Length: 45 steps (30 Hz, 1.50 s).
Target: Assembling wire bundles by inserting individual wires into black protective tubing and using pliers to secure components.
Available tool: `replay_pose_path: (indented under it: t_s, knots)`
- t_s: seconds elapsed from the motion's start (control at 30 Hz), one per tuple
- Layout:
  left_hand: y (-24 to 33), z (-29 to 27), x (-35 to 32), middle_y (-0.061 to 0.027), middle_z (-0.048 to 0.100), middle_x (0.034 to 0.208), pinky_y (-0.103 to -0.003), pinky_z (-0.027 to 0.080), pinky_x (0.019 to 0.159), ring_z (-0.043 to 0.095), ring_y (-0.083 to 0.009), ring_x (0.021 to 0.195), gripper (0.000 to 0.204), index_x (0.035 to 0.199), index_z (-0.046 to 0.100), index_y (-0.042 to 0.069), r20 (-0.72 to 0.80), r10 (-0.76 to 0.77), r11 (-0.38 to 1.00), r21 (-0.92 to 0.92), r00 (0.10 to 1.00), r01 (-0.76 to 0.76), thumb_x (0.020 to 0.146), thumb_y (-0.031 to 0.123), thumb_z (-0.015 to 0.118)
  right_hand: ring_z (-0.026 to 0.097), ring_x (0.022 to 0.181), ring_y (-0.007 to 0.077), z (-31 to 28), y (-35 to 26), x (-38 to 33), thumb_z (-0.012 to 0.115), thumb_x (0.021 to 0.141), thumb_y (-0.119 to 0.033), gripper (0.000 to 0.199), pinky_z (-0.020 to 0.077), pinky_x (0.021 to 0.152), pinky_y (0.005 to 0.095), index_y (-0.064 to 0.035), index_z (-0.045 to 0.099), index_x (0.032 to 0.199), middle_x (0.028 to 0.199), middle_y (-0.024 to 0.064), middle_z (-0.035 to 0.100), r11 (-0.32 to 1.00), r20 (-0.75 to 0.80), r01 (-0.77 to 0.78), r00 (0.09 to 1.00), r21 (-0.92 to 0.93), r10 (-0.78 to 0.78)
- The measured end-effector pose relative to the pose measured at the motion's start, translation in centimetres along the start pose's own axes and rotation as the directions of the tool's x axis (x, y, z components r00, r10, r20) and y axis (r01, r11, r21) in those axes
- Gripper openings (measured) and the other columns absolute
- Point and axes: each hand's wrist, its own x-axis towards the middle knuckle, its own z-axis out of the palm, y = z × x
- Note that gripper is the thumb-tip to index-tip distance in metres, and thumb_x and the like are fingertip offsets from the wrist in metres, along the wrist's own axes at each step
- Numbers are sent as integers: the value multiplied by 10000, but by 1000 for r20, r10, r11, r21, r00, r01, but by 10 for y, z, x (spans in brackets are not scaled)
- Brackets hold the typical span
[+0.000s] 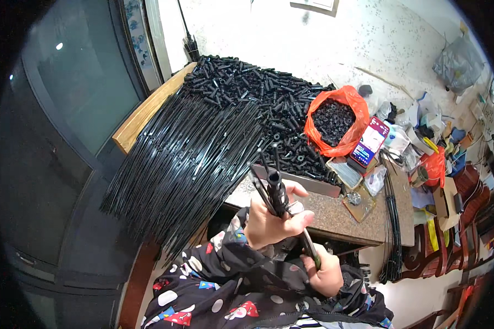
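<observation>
Head view: left hand (270, 222) clenches a black tube fitting (275, 192) upright with thin black rods, likely to steady them against the pliers (308, 245) gripped in the closed right hand (326, 274). Beyond lie the fanned rod bundle (186, 153), the heap of black fittings (252, 90), an orange bag (335, 120) and a phone (369, 142), crowding the stone worktop (335, 216).
</observation>
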Motion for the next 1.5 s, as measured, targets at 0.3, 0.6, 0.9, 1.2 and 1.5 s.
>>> replay_pose_path:
  t_s: [0.3,0.6,0.9,1.2,1.5]
  knots:
    - [-3,-10,8,16,413,572,-150,304,441,389,-36,481,350,925,389,-22,8,-63,980,-189,998,64,665,125,572,458,593,129,-25,-14,14,493,659,-2,260,374,550,207,-23,426,909,724,72,474,950,21,44,998,309,-53]
    - [-6,-27,7,-24,358,494,-234,315,401,362,-104,415,284,725,341,28,256,108,944,-331,961,-18,672,195,565,368,898,229,-61,3,9,578,532,-114,273,278,771,334,-39,491,780,903,84,425,956,50,294,954,10,-295]
    - [-3,-24,3,0,340,460,-198,284,371,332,-77,383,440,720,349,17,109,-102,962,-243,989,126,630,392,560,435,843,261,-73,-12,17,586,450,-61,294,282,775,393,-72,537,739,845,43,479,228,52,406,572,-885,-818]
    - [-5,-19,3,-14,405,575,-174,292,383,364,-55,427,400,774,400,7,117,21,942,-336,993,19,652,354,557,538,652,241,-36,35,-1,372,756,-102,183,452,537,288,28,421,875,744,180,515,387,612,-539,786,748,-88]
    - [14,-11,5,42,413,520,-148,265,395,349,-18,432,220,731,458,29,-85,-1,1000,17,996,2,694,227,547,472,577,214,-21,8,14,530,551,-25,414,377,508,305,-17,402,945,683,84,493,989,-168,145,976,28,-139]
